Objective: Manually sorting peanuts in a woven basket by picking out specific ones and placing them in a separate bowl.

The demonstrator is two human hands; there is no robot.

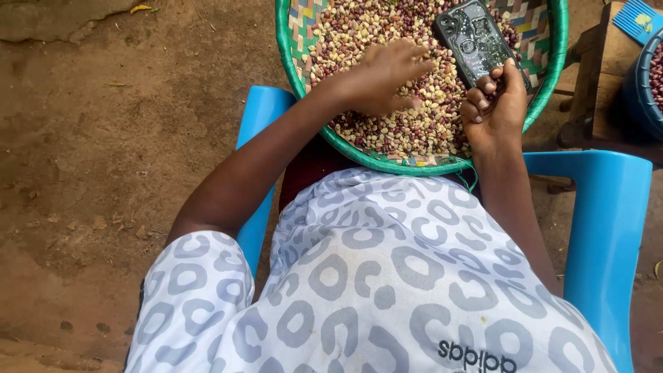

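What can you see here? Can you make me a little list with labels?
Place: outdoors, bare dirt ground
Seat: blue plastic chair
Tray: round woven basket tray with a green rim on the person's lap
Contents: mixed cream and dark red beans
Left hand: left hand spread flat on the beans
Right hand: right hand holding a black smartphone over the tray
Clothing: white top with grey ring pattern
Nearby: blue container of beans, far right edge
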